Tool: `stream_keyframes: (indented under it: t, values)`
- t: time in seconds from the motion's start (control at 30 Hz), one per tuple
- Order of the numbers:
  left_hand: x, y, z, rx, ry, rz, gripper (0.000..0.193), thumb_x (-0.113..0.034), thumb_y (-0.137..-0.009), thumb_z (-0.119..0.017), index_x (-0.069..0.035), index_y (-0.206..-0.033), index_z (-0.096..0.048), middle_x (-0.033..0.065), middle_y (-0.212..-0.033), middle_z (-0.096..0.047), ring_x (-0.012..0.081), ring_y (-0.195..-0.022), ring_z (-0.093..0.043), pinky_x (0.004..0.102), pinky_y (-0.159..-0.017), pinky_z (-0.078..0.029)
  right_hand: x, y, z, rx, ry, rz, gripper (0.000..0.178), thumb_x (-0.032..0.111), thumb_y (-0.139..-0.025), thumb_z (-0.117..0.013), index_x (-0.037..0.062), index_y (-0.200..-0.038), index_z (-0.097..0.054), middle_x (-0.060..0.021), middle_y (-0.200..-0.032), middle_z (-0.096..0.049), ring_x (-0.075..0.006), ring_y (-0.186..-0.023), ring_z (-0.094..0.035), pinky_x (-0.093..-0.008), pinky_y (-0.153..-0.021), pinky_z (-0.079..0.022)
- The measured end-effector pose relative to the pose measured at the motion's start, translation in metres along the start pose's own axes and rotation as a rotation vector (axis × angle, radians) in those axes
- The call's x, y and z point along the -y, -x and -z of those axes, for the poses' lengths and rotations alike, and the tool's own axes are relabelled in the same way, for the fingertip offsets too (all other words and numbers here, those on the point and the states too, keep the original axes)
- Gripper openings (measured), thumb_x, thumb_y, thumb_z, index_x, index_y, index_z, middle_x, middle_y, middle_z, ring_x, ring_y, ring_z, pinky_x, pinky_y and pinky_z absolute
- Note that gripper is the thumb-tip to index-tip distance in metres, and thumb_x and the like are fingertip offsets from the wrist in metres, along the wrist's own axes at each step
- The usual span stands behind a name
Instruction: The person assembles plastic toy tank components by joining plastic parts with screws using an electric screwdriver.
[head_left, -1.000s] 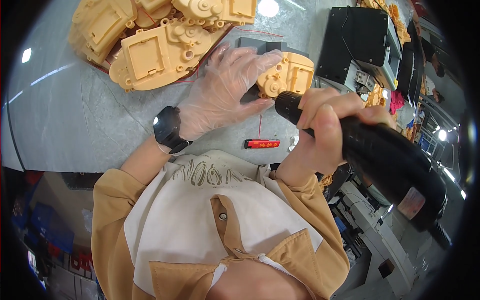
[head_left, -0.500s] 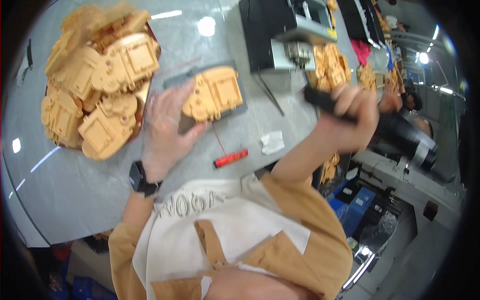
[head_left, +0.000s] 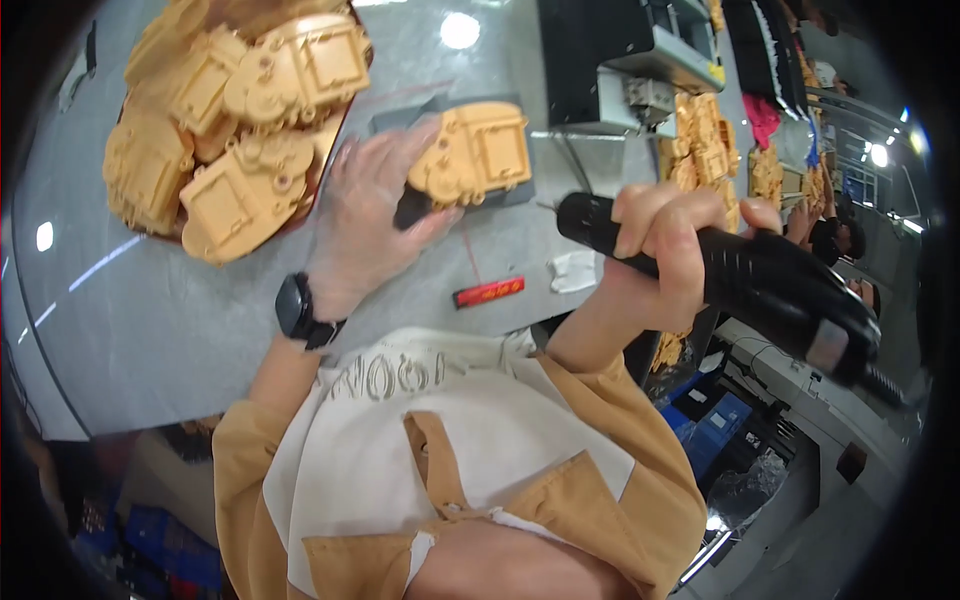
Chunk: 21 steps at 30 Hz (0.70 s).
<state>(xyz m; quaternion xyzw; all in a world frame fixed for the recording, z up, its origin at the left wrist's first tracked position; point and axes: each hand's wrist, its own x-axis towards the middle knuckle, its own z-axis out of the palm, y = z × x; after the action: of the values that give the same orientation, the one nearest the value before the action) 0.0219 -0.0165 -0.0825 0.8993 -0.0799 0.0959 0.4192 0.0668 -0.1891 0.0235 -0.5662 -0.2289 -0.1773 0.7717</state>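
The orange housing (head_left: 480, 152) sits on my grey block (head_left: 516, 193), long axis roughly sideways. Left of the block, my nearer left hand (head_left: 370, 205) half-opens around the housing's end, grip uncertain; lower right, my right hand (head_left: 665, 245) wraps the black screwdriver (head_left: 745, 270), clear of it.

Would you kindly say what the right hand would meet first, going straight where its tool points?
Its electric screwdriver would probably first meet the yellow plastic housing, or the grey fixture beneath; depth is unclear.
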Motion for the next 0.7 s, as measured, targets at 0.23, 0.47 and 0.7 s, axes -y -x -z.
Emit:
stream_keyframes:
  t: [0.23,0.47,0.7]
  values:
    - [-0.003,0.005,0.006,-0.133,0.107,-0.023,0.067,-0.033,-0.069,-0.072,-0.012,-0.125,-0.043,0.0087,-0.118,-0.048,0.0271,-0.111,-0.043,0.04,-0.097,-0.032,-0.018,-0.012,-0.034,0.095,-0.207,-0.097,0.052,-0.002,-0.076,-0.047,0.0057,-0.12,-0.021,-0.0076,-0.059,-0.046,-0.0173,-0.044,-0.046,-0.0358,-0.049,-0.044]
    - [-0.011,0.001,0.007,-0.279,0.147,-0.193,0.036,-0.03,-0.069,-0.072,-0.012,-0.098,-0.061,0.005,-0.104,-0.057,0.0275,-0.104,-0.049,0.0387,-0.087,-0.04,-0.016,-0.015,-0.032,0.113,-0.45,-0.249,0.042,0.006,-0.079,-0.044,0.0122,-0.12,-0.039,-0.0003,-0.06,-0.038,-0.0121,-0.048,-0.041,-0.0316,-0.054,-0.038]
    - [-0.013,0.0,0.012,-0.343,0.284,-0.186,0.028,-0.016,-0.064,-0.074,-0.013,-0.089,-0.062,0.0008,-0.089,-0.061,0.0254,-0.091,-0.055,0.036,-0.082,-0.042,-0.011,-0.018,-0.026,0.032,-0.56,-0.256,0.043,0.006,-0.08,-0.039,0.0183,-0.121,-0.041,-0.0001,-0.059,-0.035,-0.0127,-0.046,-0.04,-0.0309,-0.052,-0.037]
